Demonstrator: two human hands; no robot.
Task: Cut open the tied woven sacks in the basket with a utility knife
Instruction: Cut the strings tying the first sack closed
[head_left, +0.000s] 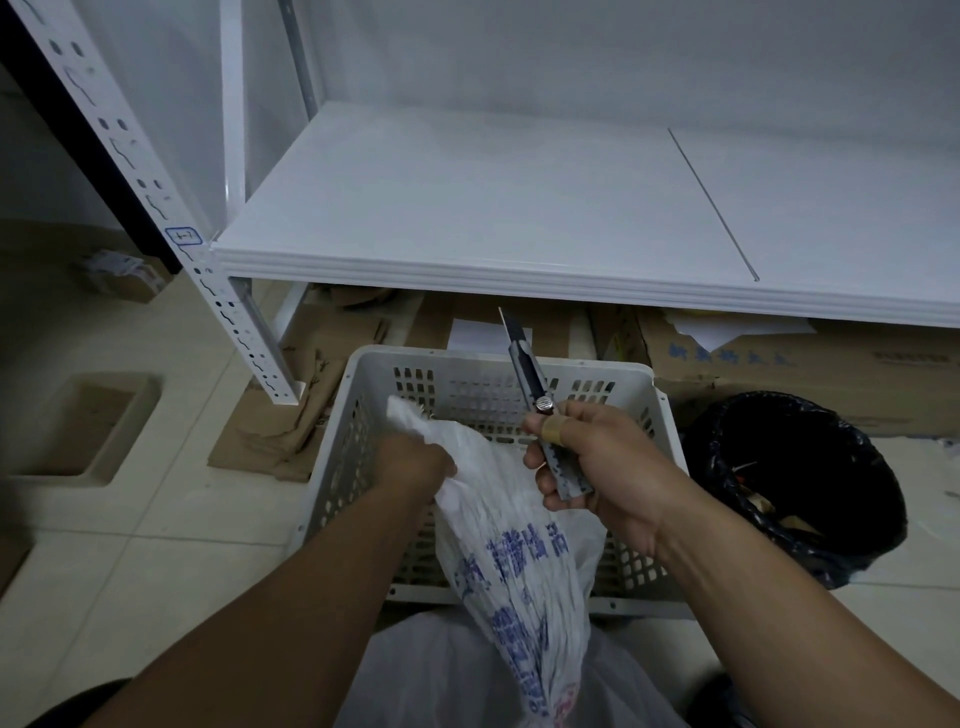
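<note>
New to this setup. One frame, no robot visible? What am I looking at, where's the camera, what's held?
No robot here: a person works with bare hands. The single picture comes from a wide-angle camera worn on the head, looking forward and down. The left hand grips the bunched top of a white woven sack with blue print. The right hand holds a utility knife, blade out, pointing up and away, clear of the sack. Below them a white perforated basket stands on the floor before a white shelf. A black-lined bin stands to its right; cardboard lies under the shelf.
</note>
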